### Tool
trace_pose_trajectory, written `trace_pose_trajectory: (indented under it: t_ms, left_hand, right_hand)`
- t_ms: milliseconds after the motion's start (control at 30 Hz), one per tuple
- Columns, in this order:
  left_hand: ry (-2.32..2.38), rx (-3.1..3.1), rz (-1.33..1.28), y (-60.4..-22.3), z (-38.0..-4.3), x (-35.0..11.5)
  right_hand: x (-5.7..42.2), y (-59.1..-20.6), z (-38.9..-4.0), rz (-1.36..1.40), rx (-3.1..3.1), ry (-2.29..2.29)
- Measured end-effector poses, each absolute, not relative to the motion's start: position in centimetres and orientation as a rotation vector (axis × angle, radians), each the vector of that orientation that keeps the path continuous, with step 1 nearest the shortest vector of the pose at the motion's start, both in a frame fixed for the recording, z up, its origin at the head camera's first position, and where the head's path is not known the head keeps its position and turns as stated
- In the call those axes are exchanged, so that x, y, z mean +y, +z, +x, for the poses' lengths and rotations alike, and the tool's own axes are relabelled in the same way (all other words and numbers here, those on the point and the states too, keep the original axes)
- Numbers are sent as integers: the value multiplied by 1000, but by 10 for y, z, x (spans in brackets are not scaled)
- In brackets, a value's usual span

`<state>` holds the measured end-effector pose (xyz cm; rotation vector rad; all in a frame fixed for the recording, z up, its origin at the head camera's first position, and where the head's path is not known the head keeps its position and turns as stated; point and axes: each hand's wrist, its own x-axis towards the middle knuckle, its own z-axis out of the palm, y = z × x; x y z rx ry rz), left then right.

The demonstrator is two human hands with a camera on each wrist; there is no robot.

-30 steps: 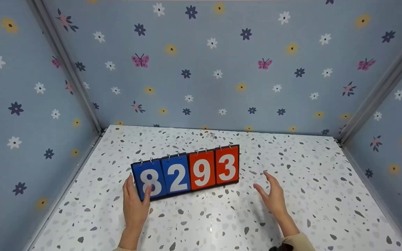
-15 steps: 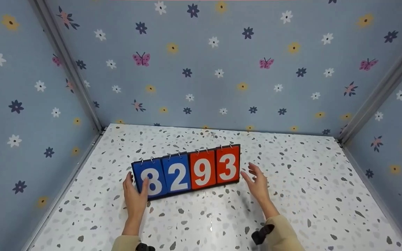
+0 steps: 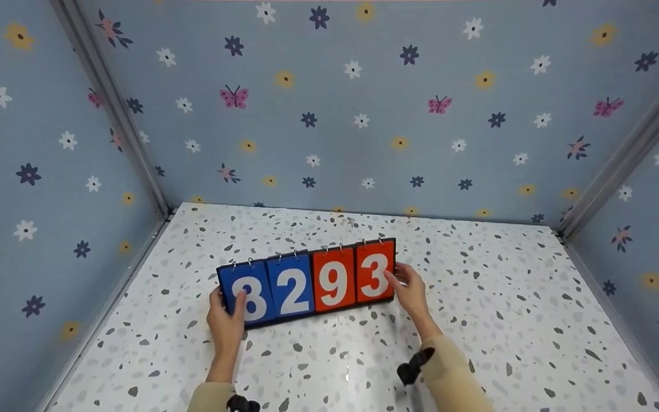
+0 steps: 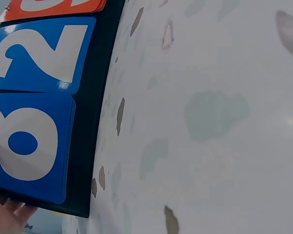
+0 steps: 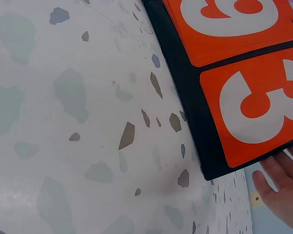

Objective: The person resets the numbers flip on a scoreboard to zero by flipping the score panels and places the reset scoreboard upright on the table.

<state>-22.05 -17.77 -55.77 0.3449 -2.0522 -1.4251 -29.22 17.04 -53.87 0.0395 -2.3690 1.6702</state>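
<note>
A flip scoreboard (image 3: 313,283) stands tilted on the speckled table, its left end nearer to me. Blue cards on rings read 8 and 2, red ones 9 and 3. My left hand (image 3: 227,326) grips the left end, thumb over the 8 card and fingers behind the board. At the opposite end, my right hand (image 3: 411,294) holds the right edge, its thumb in front of the 3 card (image 5: 256,105). In the right wrist view the other fingers pass behind the black backing (image 5: 198,122), so their tips are hidden.
The white speckled tabletop (image 3: 329,366) surrounds the scoreboard. Blue flowered panels, including the back wall (image 3: 341,137), enclose it behind and on both sides. Grey metal posts (image 3: 118,109) mark the corners.
My right hand has moved left from beside the scoreboard and taken hold of its right edge. My left hand stays at the left end; the scoreboard has hardly moved.
</note>
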Motion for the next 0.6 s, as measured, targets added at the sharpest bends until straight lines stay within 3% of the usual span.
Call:
trace_pose_trajectory:
  t_ms: [600]
  left_hand:
    - [-1355, -2020, 366, -554, -223, -175]
  right_hand:
    - [167, -539, -296, -13, -2364, 1597]
